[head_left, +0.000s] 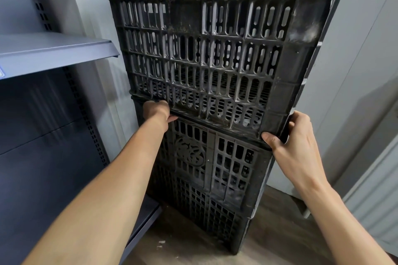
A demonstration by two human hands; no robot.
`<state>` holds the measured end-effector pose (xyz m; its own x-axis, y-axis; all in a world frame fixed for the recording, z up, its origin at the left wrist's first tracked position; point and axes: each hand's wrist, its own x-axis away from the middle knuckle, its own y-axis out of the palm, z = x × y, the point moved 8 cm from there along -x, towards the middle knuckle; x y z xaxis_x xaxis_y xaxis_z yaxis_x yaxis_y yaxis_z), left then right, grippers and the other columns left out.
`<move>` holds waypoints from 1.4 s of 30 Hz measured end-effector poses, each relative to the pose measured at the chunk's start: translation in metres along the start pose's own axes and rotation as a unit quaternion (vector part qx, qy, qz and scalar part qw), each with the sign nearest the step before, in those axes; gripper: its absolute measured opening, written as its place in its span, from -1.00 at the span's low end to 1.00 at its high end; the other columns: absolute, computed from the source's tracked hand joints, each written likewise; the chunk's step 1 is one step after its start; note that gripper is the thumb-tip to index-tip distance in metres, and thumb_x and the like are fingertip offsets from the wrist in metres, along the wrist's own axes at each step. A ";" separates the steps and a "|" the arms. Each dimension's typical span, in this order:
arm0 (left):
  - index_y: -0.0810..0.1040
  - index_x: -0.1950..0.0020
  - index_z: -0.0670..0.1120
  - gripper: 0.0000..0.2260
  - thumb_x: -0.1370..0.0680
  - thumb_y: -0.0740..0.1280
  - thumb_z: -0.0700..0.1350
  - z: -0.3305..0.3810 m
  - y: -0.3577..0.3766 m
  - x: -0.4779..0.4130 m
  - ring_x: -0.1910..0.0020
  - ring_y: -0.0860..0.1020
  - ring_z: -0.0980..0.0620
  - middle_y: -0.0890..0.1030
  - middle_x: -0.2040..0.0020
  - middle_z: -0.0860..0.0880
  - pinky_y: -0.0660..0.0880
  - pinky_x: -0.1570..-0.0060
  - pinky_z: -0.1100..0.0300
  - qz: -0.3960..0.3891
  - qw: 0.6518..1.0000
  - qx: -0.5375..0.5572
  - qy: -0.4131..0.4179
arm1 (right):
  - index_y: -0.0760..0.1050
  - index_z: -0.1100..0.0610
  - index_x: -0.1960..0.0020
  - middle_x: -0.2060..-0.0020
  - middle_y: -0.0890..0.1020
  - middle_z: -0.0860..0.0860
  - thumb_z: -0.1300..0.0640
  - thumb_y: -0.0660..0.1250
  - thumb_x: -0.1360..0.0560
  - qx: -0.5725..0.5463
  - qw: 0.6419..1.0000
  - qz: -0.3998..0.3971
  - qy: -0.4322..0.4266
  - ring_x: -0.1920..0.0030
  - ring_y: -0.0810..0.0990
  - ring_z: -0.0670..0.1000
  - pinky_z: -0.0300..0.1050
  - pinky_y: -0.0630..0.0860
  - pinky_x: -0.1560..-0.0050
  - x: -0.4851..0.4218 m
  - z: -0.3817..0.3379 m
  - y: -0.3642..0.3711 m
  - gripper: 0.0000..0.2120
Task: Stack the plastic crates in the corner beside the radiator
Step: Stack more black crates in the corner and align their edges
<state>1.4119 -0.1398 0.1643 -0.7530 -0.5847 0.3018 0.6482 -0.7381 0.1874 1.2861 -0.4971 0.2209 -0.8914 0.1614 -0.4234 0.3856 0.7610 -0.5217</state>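
The left hand (156,112) curls its fingers under the lower front edge of the top crate (204,49). The right hand (295,142) clasps its lower right corner. Three black crates are stacked: below it are the middle crate (232,163) and the bottom crate (206,213), on the floor (280,232) beside one grey shelf unit (53,49).

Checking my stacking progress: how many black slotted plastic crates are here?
3, stacked: top black plastic crate, middle crate with a round logo, bottom crate on the floor. More may hide behind.
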 end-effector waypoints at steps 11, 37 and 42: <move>0.47 -0.31 -0.21 -0.74 -0.62 0.31 -0.22 -0.007 -0.002 0.014 0.20 0.63 -0.13 0.62 0.07 -0.20 0.57 0.53 -0.03 -0.053 0.996 0.047 -0.056 | 0.36 -0.04 -0.21 -0.19 0.50 -0.09 0.02 0.40 -0.55 -0.032 0.997 -0.066 -0.011 -0.14 0.51 -0.16 -0.28 0.42 -0.07 -0.006 0.016 -0.005 -0.69; 0.45 -0.30 -0.20 -0.75 -0.64 0.28 -0.16 -0.025 0.017 0.030 0.14 0.65 -0.21 0.65 -0.04 -0.29 0.60 0.47 -0.15 -0.096 0.990 0.077 -0.067 | 0.40 0.08 -0.44 -0.34 0.48 -0.06 -0.20 0.24 -0.60 0.016 0.998 -0.048 -0.031 -0.34 0.48 -0.04 0.03 0.43 -0.39 -0.012 0.028 -0.006 -0.47; 0.45 -0.30 -0.17 -0.73 -0.63 0.31 -0.10 -0.030 0.015 0.035 0.11 0.65 -0.17 0.65 -0.03 -0.25 0.63 0.41 -0.11 -0.113 0.986 0.105 -0.069 | 0.42 0.06 -0.40 -0.31 0.45 -0.12 -0.26 0.23 -0.57 0.005 0.997 -0.076 -0.027 -0.23 0.55 -0.04 0.06 0.50 -0.31 -0.013 0.029 -0.007 -0.46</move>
<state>1.3920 -0.1816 0.1502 -0.8681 -0.3505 0.3516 0.4851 -0.7496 0.4503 1.3021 -0.5229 0.2082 -0.9259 0.0105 -0.3777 0.2496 0.7674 -0.5906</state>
